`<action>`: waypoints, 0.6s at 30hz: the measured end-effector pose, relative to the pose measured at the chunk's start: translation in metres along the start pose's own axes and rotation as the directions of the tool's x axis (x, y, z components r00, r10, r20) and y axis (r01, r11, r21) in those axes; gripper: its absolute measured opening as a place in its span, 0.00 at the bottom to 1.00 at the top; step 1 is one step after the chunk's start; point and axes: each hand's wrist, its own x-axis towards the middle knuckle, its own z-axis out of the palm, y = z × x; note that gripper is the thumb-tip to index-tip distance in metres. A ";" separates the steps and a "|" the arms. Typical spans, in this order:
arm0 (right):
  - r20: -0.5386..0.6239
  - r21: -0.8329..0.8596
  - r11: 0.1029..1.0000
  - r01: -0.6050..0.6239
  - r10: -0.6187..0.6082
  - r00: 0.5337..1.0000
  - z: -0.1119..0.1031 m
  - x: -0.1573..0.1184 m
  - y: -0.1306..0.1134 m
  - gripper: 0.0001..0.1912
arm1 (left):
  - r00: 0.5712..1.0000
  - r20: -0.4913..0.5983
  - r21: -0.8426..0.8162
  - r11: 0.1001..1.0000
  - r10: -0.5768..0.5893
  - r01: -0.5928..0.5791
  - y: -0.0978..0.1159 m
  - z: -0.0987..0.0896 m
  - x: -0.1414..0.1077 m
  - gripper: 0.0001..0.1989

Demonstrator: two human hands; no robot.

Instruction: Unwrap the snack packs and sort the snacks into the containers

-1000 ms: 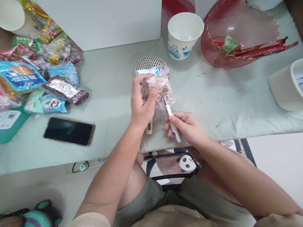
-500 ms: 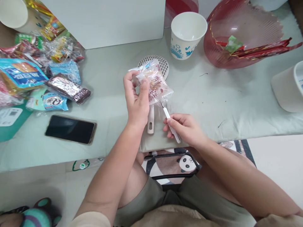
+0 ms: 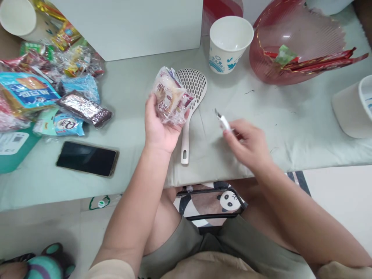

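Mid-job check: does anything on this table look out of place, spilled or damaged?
A thin dark strand lies on the pale green tablecloth near the white paper cup with blue print, like stray litter. Long red packets jut over the gold-edged rim of the translucent red bowl, not fully inside. No spill shows.

Crinkly plastic wrapper [image 3: 168, 95] — glossy, transparent

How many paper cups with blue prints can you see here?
2: one paper cup stands beside the red bowl; another cup is tipped over by the snack packets, upper left. Others may be hidden; the cut-off white container at right shows no outside print.
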 end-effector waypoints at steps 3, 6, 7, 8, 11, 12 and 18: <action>-0.222 -0.331 0.944 -0.010 -0.068 0.973 -0.018 0.016 0.030 0.14 | 0.997 0.064 0.040 0.998 0.044 -0.046 -0.005 0.001 -0.003 0.15; -0.332 -0.456 0.882 -0.116 -0.048 0.942 -0.029 0.023 0.048 0.17 | 0.982 0.137 0.063 0.989 0.127 -0.136 -0.012 0.005 -0.008 0.20; -0.362 -0.446 0.888 -0.110 -0.066 0.930 -0.029 0.022 0.049 0.17 | 0.977 0.149 0.071 0.984 0.153 -0.165 -0.014 0.007 -0.010 0.22; -0.375 -0.411 0.909 -0.070 -0.099 0.922 -0.028 0.020 0.047 0.16 | 0.972 0.156 0.085 0.978 0.176 -0.191 -0.016 0.009 -0.012 0.24; -0.274 -0.135 0.978 0.156 -0.188 0.943 -0.012 0.010 0.030 0.13 | 0.955 0.175 0.125 0.957 0.239 -0.262 -0.024 0.018 -0.020 0.27; -0.202 0.000 0.981 0.196 -0.192 0.960 -0.004 0.006 0.024 0.15 | 0.950 0.190 0.123 0.953 0.250 -0.276 -0.028 0.021 -0.023 0.27; 0.012 0.484 0.875 0.013 -0.021 1.000 0.023 0.002 0.004 0.19 | 0.918 0.315 0.270 0.905 0.240 -0.329 -0.042 0.027 -0.033 0.28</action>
